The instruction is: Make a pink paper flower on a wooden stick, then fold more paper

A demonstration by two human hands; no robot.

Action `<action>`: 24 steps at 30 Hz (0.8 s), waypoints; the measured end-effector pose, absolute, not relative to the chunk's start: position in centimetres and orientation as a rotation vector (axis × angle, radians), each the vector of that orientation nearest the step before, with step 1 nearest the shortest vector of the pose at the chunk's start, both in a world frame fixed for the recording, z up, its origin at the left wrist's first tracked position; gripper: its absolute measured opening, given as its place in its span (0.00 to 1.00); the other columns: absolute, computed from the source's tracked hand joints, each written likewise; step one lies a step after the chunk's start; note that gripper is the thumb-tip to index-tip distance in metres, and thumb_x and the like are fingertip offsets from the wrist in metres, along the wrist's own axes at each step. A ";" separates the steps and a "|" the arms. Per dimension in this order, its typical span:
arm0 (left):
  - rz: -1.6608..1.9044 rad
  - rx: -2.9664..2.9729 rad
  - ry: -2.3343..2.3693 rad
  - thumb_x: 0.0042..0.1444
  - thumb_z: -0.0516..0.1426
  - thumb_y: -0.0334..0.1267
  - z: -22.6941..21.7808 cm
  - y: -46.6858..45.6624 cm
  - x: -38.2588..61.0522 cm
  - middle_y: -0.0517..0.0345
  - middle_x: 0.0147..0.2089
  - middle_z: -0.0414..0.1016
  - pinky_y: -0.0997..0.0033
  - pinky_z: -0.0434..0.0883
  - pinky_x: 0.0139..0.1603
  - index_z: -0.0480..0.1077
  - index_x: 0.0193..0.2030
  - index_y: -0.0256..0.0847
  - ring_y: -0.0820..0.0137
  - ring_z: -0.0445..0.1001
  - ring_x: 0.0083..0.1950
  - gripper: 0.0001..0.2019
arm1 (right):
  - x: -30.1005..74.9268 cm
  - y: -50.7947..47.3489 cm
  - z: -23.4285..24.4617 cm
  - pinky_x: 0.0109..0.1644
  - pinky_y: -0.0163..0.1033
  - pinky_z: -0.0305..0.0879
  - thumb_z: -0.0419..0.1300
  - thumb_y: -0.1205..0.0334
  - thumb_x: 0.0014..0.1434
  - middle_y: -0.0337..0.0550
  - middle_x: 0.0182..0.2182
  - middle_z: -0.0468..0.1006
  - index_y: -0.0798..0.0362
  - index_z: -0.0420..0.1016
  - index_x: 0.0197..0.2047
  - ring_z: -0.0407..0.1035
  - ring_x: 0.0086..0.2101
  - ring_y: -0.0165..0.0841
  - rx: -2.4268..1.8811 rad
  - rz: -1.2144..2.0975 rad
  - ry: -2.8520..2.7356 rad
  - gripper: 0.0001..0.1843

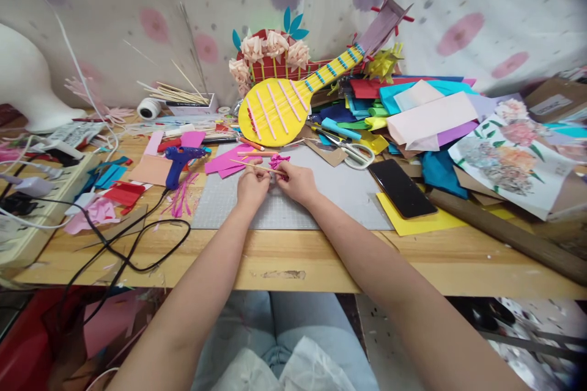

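Note:
Over a grey cutting mat [293, 214], my two hands are close together at its middle. My left hand [254, 186] is closed, with a thin wooden stick [245, 164] pinched at its fingertips. The stick slants from upper left toward my right hand [297, 181], whose fingers are closed on a small crumpled magenta paper piece [279, 160]. Whether the stick's right end is inside that paper is hidden by the fingers. Flat magenta paper strips [224, 160] lie just beyond my left hand, beside an orange pencil [257, 153].
A yellow paper lute [275, 110] leans at the back. A blue glue gun [180, 165] stands left, its black cord looping toward a power strip [50, 208]. Scissors [360, 154], a phone [402, 188], stacked coloured paper [426, 113] and a long brown stick [504, 232] are right.

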State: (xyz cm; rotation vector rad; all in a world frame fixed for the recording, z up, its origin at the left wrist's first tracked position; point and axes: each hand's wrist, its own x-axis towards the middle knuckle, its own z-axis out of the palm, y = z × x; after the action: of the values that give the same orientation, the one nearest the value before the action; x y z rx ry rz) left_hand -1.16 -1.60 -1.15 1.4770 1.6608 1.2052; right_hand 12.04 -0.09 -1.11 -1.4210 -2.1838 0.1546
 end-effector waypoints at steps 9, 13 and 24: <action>1.372 0.888 1.341 0.44 0.56 0.28 -0.1 -1.2 -0.6 0.59 0.26 0.73 0.80 0.64 0.18 0.66 0.44 0.35 0.75 0.72 0.22 0.17 | 12.3 -0.3 -0.9 0.34 0.33 0.55 0.51 0.63 0.54 0.40 0.33 0.78 0.50 0.70 0.39 0.69 0.33 0.31 -1.331 0.229 -2.229 0.10; 1.382 0.764 1.268 0.43 0.58 0.30 0.6 -1.4 -1.1 0.59 0.25 0.72 0.80 0.64 0.19 0.69 0.38 0.35 0.76 0.71 0.23 0.12 | 12.4 -0.2 -1.0 0.33 0.33 0.53 0.50 0.63 0.55 0.40 0.33 0.78 0.50 0.70 0.38 0.69 0.32 0.31 -1.299 0.157 -2.276 0.10; 1.379 0.580 1.116 0.41 0.60 0.21 0.3 -1.3 -1.2 0.57 0.26 0.75 0.72 0.72 0.35 0.66 0.37 0.33 0.75 0.74 0.26 0.14 | 12.4 -0.3 -0.8 0.33 0.34 0.52 0.51 0.63 0.55 0.40 0.35 0.78 0.50 0.70 0.41 0.70 0.36 0.32 -1.278 0.095 -2.366 0.12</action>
State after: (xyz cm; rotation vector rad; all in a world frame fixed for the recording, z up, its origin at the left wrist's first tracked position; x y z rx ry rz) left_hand -1.17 -1.29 0.34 0.5801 1.1155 1.3791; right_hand 12.43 -0.32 -0.84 -1.2776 -2.3664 0.0945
